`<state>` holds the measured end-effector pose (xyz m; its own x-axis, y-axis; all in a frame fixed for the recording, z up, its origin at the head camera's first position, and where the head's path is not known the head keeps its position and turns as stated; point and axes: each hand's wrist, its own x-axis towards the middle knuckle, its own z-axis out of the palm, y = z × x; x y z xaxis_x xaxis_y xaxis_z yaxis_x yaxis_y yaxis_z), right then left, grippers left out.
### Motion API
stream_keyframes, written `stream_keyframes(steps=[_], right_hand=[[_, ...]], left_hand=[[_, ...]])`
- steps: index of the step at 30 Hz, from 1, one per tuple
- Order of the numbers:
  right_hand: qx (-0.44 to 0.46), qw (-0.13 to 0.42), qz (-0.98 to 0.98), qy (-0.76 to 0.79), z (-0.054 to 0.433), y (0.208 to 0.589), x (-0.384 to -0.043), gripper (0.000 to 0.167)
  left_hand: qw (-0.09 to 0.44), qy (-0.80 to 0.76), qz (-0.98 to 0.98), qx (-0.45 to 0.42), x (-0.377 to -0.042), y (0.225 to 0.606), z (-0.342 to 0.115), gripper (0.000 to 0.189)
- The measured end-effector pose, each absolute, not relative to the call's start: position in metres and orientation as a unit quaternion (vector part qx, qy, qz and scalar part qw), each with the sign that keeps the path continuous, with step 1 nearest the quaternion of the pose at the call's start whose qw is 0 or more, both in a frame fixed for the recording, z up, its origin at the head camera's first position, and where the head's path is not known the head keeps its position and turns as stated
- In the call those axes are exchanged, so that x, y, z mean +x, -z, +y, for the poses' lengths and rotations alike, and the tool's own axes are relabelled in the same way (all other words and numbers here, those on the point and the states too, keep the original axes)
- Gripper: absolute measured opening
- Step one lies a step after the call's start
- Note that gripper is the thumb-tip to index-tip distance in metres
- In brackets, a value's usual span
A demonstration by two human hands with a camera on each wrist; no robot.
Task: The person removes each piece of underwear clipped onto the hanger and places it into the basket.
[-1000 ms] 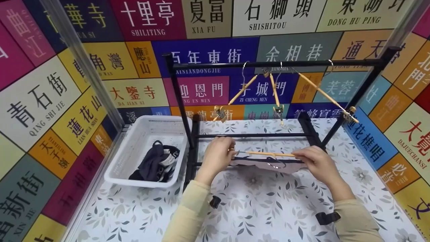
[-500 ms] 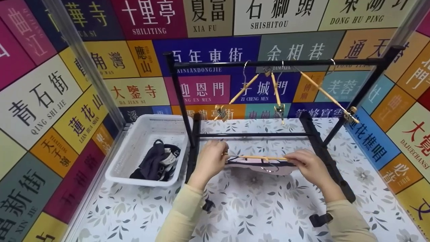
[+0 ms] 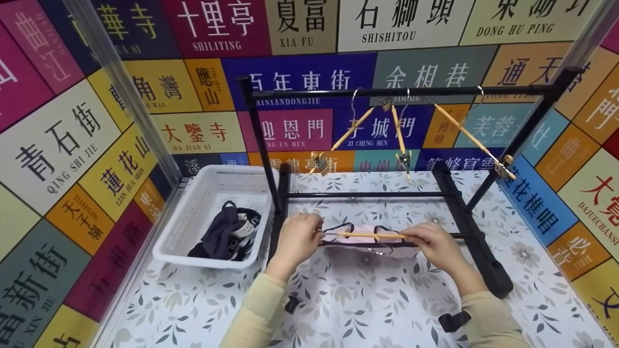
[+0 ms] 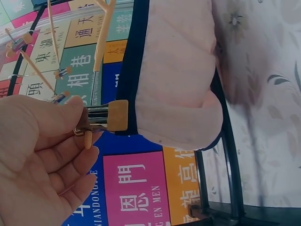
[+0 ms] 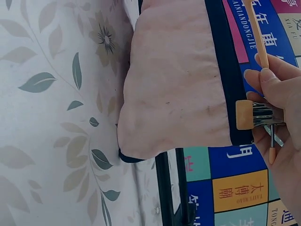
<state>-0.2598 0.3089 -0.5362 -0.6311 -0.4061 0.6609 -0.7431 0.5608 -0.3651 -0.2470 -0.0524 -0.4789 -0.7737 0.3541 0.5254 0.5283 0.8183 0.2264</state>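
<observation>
A pink fabric piece with navy edging (image 3: 346, 252) hangs from a wooden clip hanger (image 3: 360, 235), held level between both hands. My left hand (image 3: 296, 239) pinches the metal part of the left clip (image 4: 117, 115), which bites the navy band in the left wrist view. With thumb and fingertips, my right hand (image 3: 437, 245) grips the hanger's wooden arm (image 5: 257, 35). The right clip (image 5: 244, 115) is on the band beside that hand. The pink cloth (image 4: 181, 56) droops below the clips. Near the cloth's middle the wire hook (image 3: 379, 251) points toward me.
Behind the hands stands a black clothes rack (image 3: 316, 94) with several wooden clip hangers (image 3: 355, 125) on its top bar. To the left, a white basket (image 3: 167, 244) holds dark clothing (image 3: 220, 237). Sign-patterned panels (image 3: 300, 77) enclose the patterned tabletop (image 3: 358, 304).
Both hands have drawn the hanger and pink cloth toward me and slightly left, off the rack's lower bars. More of the cloth's dark-edged loops shows behind the hanger.
</observation>
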Motion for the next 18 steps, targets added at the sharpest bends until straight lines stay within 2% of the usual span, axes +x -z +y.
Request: stream_keyframes(steps=[18], right_hand=[[0.322, 0.25, -0.852, -0.328, 0.299, 0.549, -0.255, 0.037]], left_hand=[[0.203, 0.217, -0.927, -0.227, -0.242, 0.498, -0.061, 0.018]])
